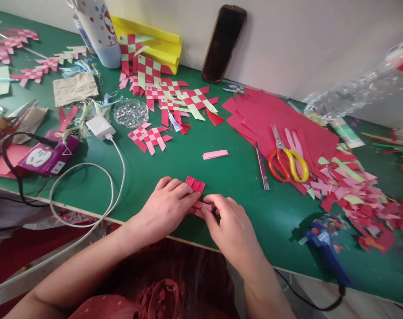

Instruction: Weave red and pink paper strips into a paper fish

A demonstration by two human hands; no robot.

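Near the table's front edge, my left hand [170, 201] presses a small piece of folded red paper strips [196, 183] down on the green table, its fingers together over it. A pink paper strip [206, 206] crosses the red piece, and my right hand [230, 223] pinches its right end between thumb and index finger. Part of the red piece is covered by my fingers. Just beyond my hands lies a loose folded pink strip [215, 154]. Farther back are finished-looking woven paper fish [151, 136] in red, pink and pale green.
To the right lie a craft knife [262, 166], scissors [281, 166], red paper sheets [271, 113], paper scraps [357, 186] and a blue glue gun [326, 248]. A white cable [117, 195] loops at left beside a purple power strip [48, 155]. A phone [224, 43] leans on the wall.
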